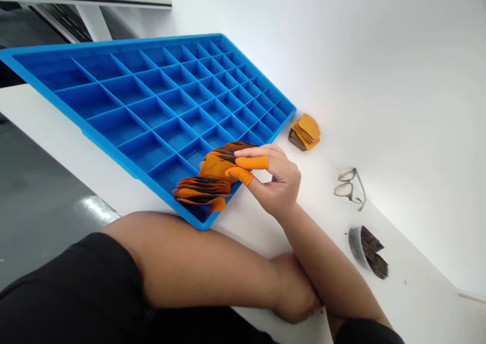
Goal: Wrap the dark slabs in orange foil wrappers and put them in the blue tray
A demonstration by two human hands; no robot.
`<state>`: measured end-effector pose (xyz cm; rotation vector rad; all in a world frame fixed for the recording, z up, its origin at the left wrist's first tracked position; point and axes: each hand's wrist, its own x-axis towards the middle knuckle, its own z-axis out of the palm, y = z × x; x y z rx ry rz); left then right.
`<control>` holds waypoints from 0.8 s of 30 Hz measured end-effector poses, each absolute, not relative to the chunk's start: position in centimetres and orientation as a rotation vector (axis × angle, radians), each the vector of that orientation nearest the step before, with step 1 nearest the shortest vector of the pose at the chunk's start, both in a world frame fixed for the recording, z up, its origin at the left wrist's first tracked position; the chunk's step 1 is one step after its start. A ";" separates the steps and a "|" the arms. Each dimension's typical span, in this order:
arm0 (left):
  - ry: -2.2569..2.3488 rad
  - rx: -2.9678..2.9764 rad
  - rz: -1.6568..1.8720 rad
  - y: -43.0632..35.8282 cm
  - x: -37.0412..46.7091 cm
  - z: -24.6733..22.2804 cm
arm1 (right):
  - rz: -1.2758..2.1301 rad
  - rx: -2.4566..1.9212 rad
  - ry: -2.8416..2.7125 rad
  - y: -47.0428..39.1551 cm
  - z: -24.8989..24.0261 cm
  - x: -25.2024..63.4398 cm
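Bearing a blue tray [176, 135], the white table [315, 202] overlooks grey floor [49, 182].

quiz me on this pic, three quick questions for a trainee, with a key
1. Which hand is at the orange-and-black pieces in the blue tray?
2. True or false: the glasses lie outside the tray.
3. Pick one. The pieces in the container look:
a) dark
b) bright orange
c) blue

Key: 1. the right hand; 2. true; 3. a
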<state>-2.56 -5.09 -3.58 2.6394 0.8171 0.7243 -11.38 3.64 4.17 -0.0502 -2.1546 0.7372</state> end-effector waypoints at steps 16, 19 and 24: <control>0.819 2.586 0.622 -5.4 -3.5 -2.8 | 0.748 0.050 -2.208 3.7 2.8 -11.3; 0.817 2.569 0.618 -5.4 -3.6 -2.7 | 0.895 -0.043 -2.204 3.5 2.7 -10.9; 0.889 2.487 0.619 -5.6 -3.8 -2.3 | 0.923 -0.099 -2.219 3.0 2.5 -10.9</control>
